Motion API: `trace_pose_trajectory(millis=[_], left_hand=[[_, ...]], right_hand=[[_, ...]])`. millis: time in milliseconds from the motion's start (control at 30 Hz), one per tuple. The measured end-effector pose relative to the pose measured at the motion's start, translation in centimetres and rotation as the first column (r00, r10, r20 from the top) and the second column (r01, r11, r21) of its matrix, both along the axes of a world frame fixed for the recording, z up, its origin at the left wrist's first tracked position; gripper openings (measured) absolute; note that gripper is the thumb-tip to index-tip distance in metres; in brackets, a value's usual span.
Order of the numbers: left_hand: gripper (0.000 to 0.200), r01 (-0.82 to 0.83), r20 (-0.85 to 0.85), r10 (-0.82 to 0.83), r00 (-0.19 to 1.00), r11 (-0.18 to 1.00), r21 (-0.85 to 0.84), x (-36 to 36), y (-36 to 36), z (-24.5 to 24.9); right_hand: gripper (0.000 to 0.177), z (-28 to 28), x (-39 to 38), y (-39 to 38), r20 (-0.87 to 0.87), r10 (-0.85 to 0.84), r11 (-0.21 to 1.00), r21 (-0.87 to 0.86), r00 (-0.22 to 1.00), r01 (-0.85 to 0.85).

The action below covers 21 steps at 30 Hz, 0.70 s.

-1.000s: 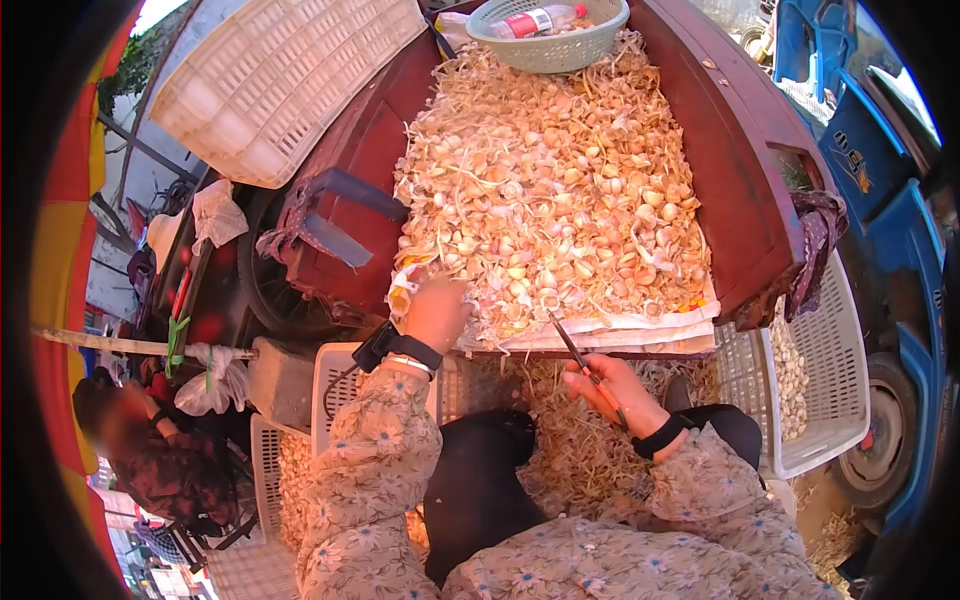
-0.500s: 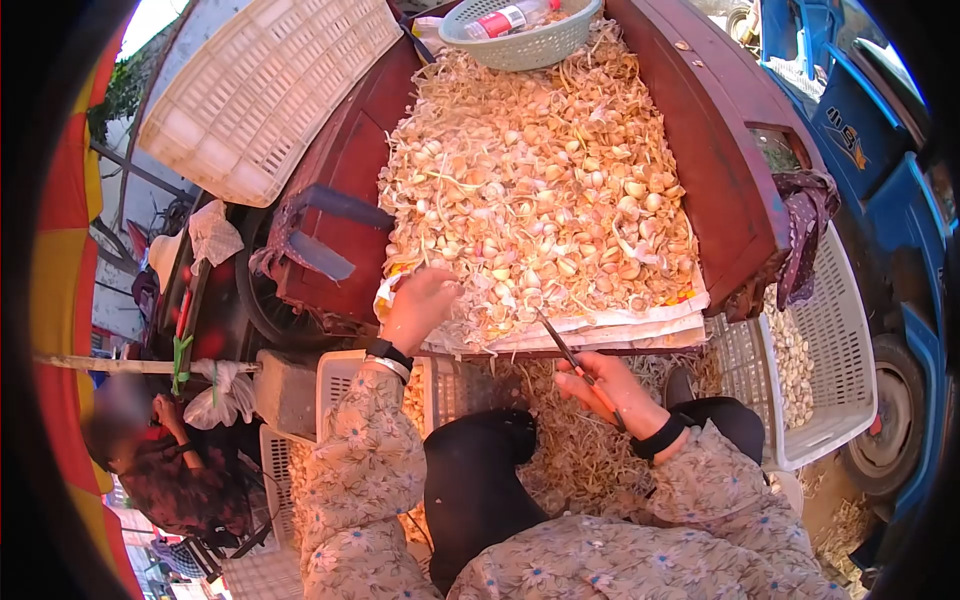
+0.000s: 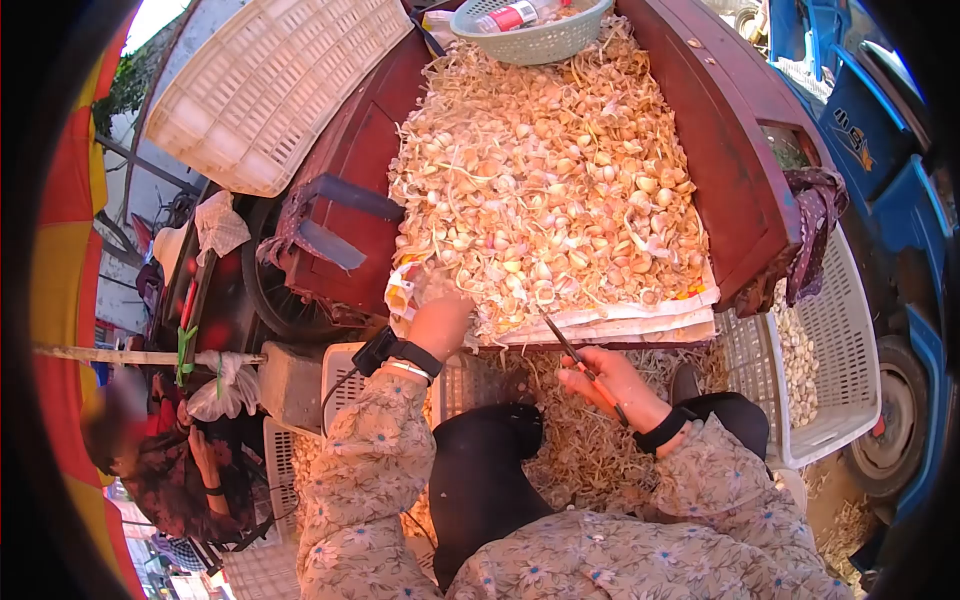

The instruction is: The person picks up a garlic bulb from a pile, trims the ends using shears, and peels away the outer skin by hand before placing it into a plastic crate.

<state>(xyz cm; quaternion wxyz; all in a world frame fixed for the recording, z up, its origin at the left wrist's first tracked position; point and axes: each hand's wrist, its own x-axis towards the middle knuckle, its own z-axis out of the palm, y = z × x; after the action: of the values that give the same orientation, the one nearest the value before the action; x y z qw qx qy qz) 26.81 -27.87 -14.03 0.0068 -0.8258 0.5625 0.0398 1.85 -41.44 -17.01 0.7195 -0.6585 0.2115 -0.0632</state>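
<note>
Loose garlic cloves and papery skins form a broad heap [image 3: 550, 190] in front of me. At its near left corner is my left hand [image 3: 442, 322], back turned up and fingers curled down against the garlic, where blur and the hand itself hide the fingertips. My right hand [image 3: 620, 385] is closed around slim pointed snips [image 3: 572, 352] with dark blades and orange-and-black handles. Their tip points up and left at the heap's near edge, over the folded white sheet [image 3: 640, 328] under the garlic.
Dark red side panels [image 3: 720, 140] flank the heap. A green basket [image 3: 535, 40] holding a bottle sits at its far end. Crates stand around: a white crate [image 3: 840, 350] of cloves at right, a large tilted crate [image 3: 270, 90] at left. Another person [image 3: 180, 460] sits at lower left.
My left hand has turned over and moved slightly right and down at the heap's corner, its fingers now lower. My right hand keeps hold of the snips, almost unmoved. The view has shifted slightly.
</note>
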Motion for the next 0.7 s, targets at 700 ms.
trace_pose_trajectory(millis=[700], left_hand=[[0.018, -0.159, -0.088, 0.153, 0.984, 0.985, -0.061, 0.8, -3.0, -1.1]], right_hand=[[0.033, 0.3, 0.0, -0.4, -0.034, 0.045, 0.998, 0.045, 0.998, -0.043]])
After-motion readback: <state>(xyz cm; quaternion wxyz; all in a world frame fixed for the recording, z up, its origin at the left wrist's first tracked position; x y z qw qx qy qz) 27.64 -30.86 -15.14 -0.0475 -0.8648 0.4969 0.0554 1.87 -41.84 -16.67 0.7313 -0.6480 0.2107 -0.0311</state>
